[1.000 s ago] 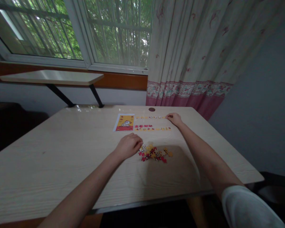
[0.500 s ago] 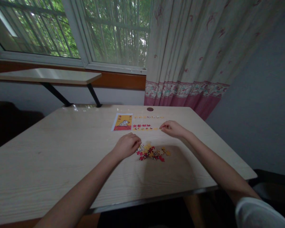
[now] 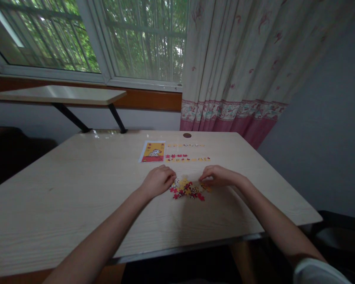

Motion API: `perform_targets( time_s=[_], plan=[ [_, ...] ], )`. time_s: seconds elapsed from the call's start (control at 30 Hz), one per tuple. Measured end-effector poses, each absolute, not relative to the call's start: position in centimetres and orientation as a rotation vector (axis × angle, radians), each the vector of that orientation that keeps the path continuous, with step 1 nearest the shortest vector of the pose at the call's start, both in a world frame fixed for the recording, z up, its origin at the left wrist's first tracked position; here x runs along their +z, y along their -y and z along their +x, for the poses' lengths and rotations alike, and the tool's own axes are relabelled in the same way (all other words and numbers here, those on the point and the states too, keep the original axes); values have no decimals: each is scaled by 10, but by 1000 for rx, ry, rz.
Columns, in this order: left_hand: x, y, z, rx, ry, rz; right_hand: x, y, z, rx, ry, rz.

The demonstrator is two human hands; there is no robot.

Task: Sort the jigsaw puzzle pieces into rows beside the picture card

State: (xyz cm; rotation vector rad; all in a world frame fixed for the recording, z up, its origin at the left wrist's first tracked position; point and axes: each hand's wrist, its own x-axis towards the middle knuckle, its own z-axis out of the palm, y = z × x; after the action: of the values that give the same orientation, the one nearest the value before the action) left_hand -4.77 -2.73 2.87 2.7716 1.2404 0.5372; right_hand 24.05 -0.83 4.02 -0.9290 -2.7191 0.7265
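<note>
A loose heap of red, yellow and white puzzle pieces (image 3: 189, 190) lies on the pale wooden table (image 3: 77, 189). My left hand (image 3: 158, 180) rests curled at the heap's left edge, fingers bent over the nearest pieces. My right hand (image 3: 217, 176) hovers at the heap's far right edge, fingers pinched together on or just above the pieces; what they hold is hidden. Beyond the heap lie two short rows of sorted pieces (image 3: 187, 158) and a small yellow and red picture card (image 3: 152, 152).
A round dark hole (image 3: 187, 135) sits near the table's far edge. A narrow shelf on black brackets (image 3: 59, 95) stands behind the table under the window. A patterned curtain (image 3: 239, 71) hangs at the back right. The table's front edge runs close to my elbows.
My right hand has drawn back from the far rows of sorted pieces to the loose heap. My left hand has stayed at the heap's left edge.
</note>
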Motion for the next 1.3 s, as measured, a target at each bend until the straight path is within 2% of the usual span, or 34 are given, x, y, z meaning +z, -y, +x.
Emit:
perform_targets(
  time_s=[0.43, 0.57, 0.87, 1.03, 1.3],
  plan=[
    [26, 26, -47, 522, -1225, 2805, 42, 11, 235, 821, 2736, -840],
    [29, 27, -47, 522, -1220, 2792, 43, 11, 236, 833, 2709, -933],
    [35, 36, -35, 711, -1134, 2485, 42, 14, 222, 1197, 2166, -1093],
    [33, 41, -22, 841, -1067, 2272, 27, 24, 185, 1244, 1823, -1103],
    [29, 39, -19, 938, -1086, 2024, 26, 36, 173, 1141, 1769, -1080]
  ],
)
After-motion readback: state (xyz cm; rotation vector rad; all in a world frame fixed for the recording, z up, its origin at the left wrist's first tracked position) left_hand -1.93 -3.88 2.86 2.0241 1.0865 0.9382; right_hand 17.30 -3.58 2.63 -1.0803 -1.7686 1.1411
